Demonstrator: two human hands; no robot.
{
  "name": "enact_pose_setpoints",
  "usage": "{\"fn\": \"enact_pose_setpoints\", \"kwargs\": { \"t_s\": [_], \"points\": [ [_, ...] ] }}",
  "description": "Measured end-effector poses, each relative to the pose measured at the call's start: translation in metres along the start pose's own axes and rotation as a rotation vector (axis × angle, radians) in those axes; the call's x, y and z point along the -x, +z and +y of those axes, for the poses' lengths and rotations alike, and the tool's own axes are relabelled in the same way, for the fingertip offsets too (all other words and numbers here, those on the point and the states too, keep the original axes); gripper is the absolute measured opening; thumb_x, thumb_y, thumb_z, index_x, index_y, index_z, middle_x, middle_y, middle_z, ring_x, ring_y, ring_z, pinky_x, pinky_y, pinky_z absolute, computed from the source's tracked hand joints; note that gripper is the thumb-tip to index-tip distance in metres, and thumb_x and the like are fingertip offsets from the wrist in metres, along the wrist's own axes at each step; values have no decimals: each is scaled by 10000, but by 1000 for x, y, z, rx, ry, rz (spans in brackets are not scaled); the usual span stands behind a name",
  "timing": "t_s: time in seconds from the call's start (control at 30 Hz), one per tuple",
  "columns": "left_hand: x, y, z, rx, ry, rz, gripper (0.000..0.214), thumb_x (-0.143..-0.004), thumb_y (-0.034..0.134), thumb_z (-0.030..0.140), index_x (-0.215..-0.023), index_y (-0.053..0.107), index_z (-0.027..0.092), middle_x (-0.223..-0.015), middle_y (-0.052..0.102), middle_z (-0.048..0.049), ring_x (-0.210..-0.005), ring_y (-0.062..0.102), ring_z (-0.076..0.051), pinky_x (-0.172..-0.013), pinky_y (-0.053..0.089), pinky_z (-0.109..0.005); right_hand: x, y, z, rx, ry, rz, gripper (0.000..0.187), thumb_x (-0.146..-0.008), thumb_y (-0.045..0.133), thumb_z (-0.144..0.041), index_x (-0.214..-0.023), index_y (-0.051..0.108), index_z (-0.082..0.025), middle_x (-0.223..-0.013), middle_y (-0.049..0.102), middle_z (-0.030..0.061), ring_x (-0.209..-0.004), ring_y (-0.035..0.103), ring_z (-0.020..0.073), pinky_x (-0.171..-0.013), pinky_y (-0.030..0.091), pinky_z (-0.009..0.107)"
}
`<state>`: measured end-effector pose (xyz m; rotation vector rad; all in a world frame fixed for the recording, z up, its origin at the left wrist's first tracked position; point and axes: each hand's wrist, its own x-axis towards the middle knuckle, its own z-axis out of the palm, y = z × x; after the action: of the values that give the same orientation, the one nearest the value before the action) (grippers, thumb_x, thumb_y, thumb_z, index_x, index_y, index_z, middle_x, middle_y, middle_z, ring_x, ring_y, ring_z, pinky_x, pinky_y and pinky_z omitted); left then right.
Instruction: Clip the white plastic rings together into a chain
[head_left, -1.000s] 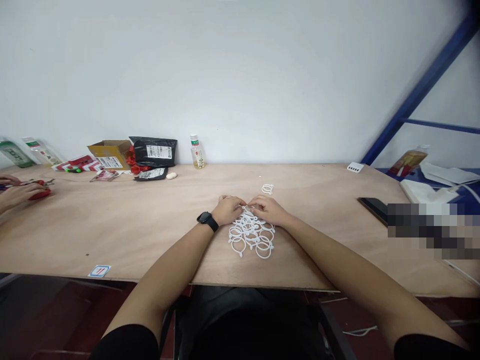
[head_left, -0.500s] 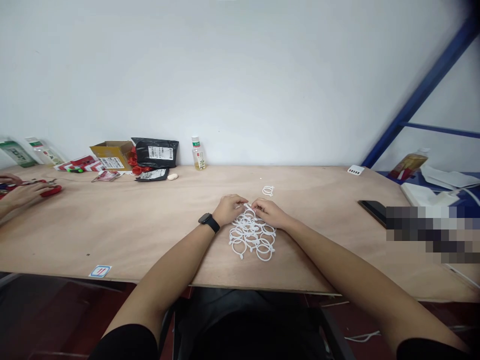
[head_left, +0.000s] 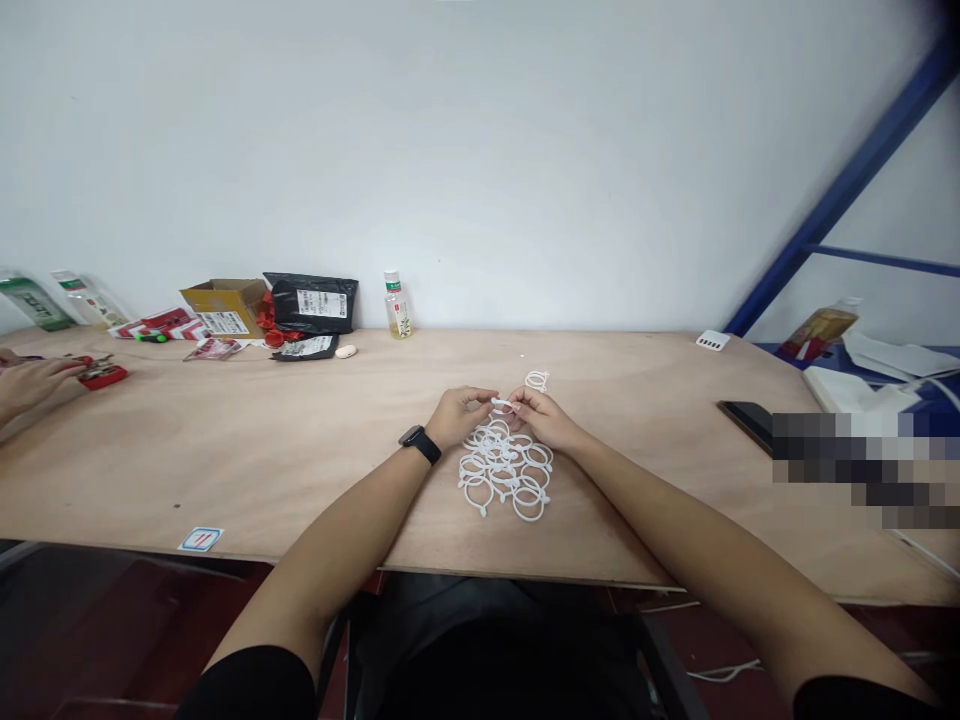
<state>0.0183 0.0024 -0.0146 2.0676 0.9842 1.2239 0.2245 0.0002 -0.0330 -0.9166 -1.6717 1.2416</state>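
Observation:
A pile of white plastic curtain rings [head_left: 495, 468], each with a small tab, lies on the wooden table in front of me. Above the pile's far edge, one white curtain ring [head_left: 502, 402] is pinched between both hands. My left hand [head_left: 456, 416], with a black watch on its wrist, is closed on the ring's left side. On the ring's right side, the fingers of my right hand [head_left: 547, 419] are closed too. Just beyond that hand lie a few more white rings [head_left: 536, 380], close together.
Along the wall stand a bottle [head_left: 398, 305], a black parcel bag [head_left: 313, 302] and a cardboard box [head_left: 225, 305]. At far left, another person's hand [head_left: 37, 385] is by a red item [head_left: 103, 374]. A phone [head_left: 744, 424] and a white power strip [head_left: 712, 341] lie right.
Both hands have lifted one ring slightly off the far edge of the pile, and it now shows between their fingers. The other person's hand at left has shifted.

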Motion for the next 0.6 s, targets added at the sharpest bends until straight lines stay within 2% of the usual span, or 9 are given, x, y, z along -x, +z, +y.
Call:
{"fn": "enact_pose_setpoints", "kwargs": {
  "t_s": [0.23,0.4,0.5,0.6],
  "points": [
    [0,5,11,30,-129,99,197,-685,601,89,-829,729,132,-809,730,-34,-751,664,-146,-755,532,-259,4,10,-10,-14,3,-47,321,-829,614,-498,-868,540,-189,-802,596,8,-660,575,118,-609,484,257],
    [-3,8,9,44,-202,89,194,-704,540,82,-770,715,130,-752,721,-28,-700,652,-142,-706,531,-258,8,16,-14,86,-1,-89,271,-882,533,-465,-893,517,-195,-771,567,-2,-651,553,125,-596,463,259],
    [-4,6,2,17,-156,77,282,-734,545,97,-950,720,142,-945,736,-60,-862,668,-170,-833,528,-301,8,12,-17,321,-118,-9,199,-916,466,-386,-903,527,-197,-780,568,9,-673,543,143,-639,457,285],
    [-2,2,-3,-197,-66,20,360,-746,597,155,-1091,696,188,-1143,691,-68,-1064,613,-212,-1003,445,-375,4,0,-18,650,-273,169,143,-902,455,-278,-887,566,-190,-839,591,47,-792,554,183,-758,440,327]
  ]
}}
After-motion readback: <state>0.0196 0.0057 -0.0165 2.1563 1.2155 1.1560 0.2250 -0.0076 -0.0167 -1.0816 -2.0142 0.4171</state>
